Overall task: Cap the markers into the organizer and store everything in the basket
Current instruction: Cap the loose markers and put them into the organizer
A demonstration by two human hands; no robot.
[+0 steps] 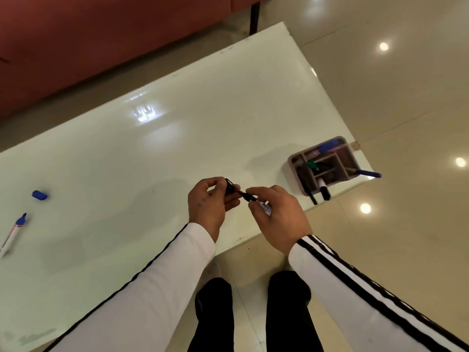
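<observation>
Frame center: your left hand [209,203] pinches a black cap [230,186], tip of the black marker [256,200] gripped by your right hand [278,217] at its mouth. Organizer [323,165] mid-right on table [177,123]; blue marker [14,233] & blue cap [39,195] far left.

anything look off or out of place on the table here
Yes: a blue marker lies uncapped at the table's left edge, its loose blue cap apart from it. The organizer sits at the table's right edge, with markers sticking out past it.
</observation>
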